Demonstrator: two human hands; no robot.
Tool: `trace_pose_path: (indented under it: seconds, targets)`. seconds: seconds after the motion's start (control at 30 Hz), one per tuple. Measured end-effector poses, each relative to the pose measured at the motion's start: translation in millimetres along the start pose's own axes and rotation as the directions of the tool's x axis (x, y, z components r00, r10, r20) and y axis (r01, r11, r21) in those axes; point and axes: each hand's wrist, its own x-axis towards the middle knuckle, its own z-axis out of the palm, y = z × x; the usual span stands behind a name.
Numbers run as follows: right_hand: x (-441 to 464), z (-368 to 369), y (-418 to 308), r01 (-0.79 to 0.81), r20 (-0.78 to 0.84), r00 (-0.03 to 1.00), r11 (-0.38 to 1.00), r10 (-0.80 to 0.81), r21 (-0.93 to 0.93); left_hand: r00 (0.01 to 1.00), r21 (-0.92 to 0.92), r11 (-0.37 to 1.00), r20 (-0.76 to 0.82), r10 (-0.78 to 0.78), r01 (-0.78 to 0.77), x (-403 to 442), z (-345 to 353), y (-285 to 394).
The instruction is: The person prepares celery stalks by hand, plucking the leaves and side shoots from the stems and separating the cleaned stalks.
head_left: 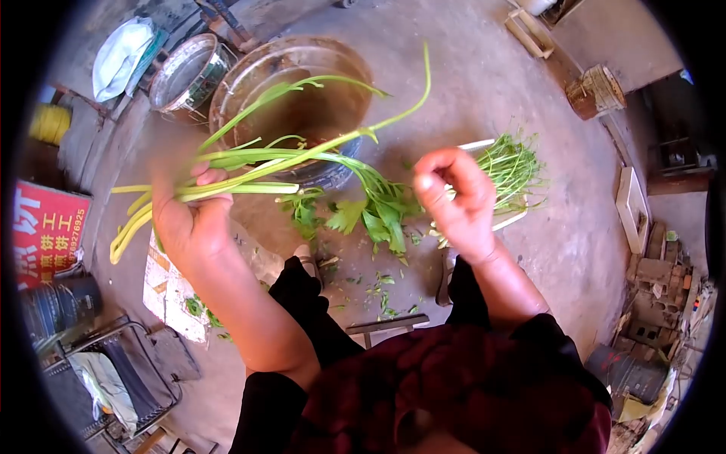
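Note:
My left hand (193, 216) is wrapped round several long green celery stalks (261, 178), partly blurred at its fingers. The stalks reach to the right over a large brown bucket (295, 60), and their leaves (382, 212) hang down at the centre. My right hand (457, 197) is raised right of the leaves, its fingers curled in towards the thumb; whether anything small is between them cannot be made out. Just beyond it, a bunch of thin green stems (510, 170) lies low on the right.
Leaf scraps (382, 291) lie on the floor between my feet. A metal pot (189, 72) and a white bag (121, 57) are at the upper left. A red sign (53, 234) and a folding chair (128, 371) stand left. Bricks (658, 280) are piled at the right.

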Motion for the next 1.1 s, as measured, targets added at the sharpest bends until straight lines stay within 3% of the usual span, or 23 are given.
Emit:
trace_pose_path:
  seconds: [0.03,0.07,0.17,0.2,0.27,0.3,0.37,0.4,0.47,0.53,0.57,0.6,0.7,0.73,0.8,0.87,0.9,1.0,1.03,1.1]
  targets:
    - [0,2,5,0.129,0.011,0.992,0.981,-0.128,-0.147,0.998,-0.028,1.0,-0.055,-0.006,0.004,-1,8,-7]
    - [1,4,8,0.248,0.038,0.968,0.924,-0.247,-0.292,0.998,-0.04,0.998,-0.014,-0.054,0.054,-1,10,-12]
    - [3,-1,10,-0.17,0.033,0.985,0.984,0.168,0.049,0.981,-0.053,0.983,0.09,-0.17,0.175,3,10,-21]
    - [6,-7,15,-0.289,0.172,0.952,0.929,0.253,0.234,0.979,-0.063,0.979,0.074,-0.191,0.195,4,12,-25]
    - [6,-14,30,-0.421,0.387,0.874,0.857,0.295,0.297,0.974,-0.087,0.971,0.034,-0.222,0.225,7,13,-29]
    - [4,-11,34,-0.401,0.376,0.884,0.862,0.277,0.309,0.983,0.011,0.983,0.014,-0.182,0.182,8,14,-32]
    - [3,-6,30,-0.035,0.026,0.999,0.996,0.033,0.083,0.992,0.033,0.991,-0.014,-0.128,0.128,6,16,-39]
    - [3,-5,25,0.125,-0.122,0.983,0.989,-0.134,-0.081,0.995,0.041,0.994,-0.026,-0.1,0.101,7,15,-41]
    - [-4,-16,1,0.159,-0.074,0.981,0.958,-0.181,-0.238,0.996,0.055,0.997,-0.062,-0.056,0.06,8,12,-42]
    - [-10,-9,-2,0.336,0.138,0.936,0.94,-0.325,-0.066,0.997,0.03,0.999,-0.064,-0.03,0.032,5,16,-42]
    - [-14,3,-5,0.248,0.223,0.947,0.968,-0.233,-0.042,0.999,0.01,0.999,-0.014,-0.05,0.05,2,18,-42]
    - [-22,16,-12,-0.022,0.211,0.977,0.998,0.034,-0.059,0.999,0.03,0.999,-0.025,-0.021,0.022,0,19,-44]
    - [-20,48,7,0.061,0.047,0.998,0.966,-0.051,-0.251,1.0,0.074,0.997,-0.01,0.025,-0.024,-6,24,-50]
    - [-15,58,13,0.114,-0.001,0.993,0.961,-0.118,-0.252,1.0,0.073,0.997,0.024,0.02,-0.022,-10,26,-53]
    - [-11,66,25,0.086,0.04,0.996,0.989,-0.082,-0.12,0.998,0.079,0.997,0.07,0.008,-0.013,-15,28,-54]
    - [-12,68,35,-0.127,0.258,0.962,0.983,0.091,0.129,0.996,0.094,0.996,0.09,-0.007,-0.002,-16,27,-53]
    - [-15,71,31,-0.214,0.26,0.957,0.922,0.131,0.322,0.993,0.111,0.994,0.119,-0.01,-0.003,-14,25,-50]
    - [-18,57,11,-0.41,0.443,0.844,0.896,0.302,0.171,0.985,0.282,0.945,0.089,0.148,-0.167,-11,26,-46]
    - [-21,56,10,-0.435,0.502,0.813,0.882,0.297,0.182,0.973,0.332,0.921,0.171,0.153,-0.203,-7,17,-41]
    - [-24,53,7,-0.476,0.586,0.767,0.845,0.263,0.244,0.956,0.395,0.873,0.177,0.233,-0.286,-5,18,-41]
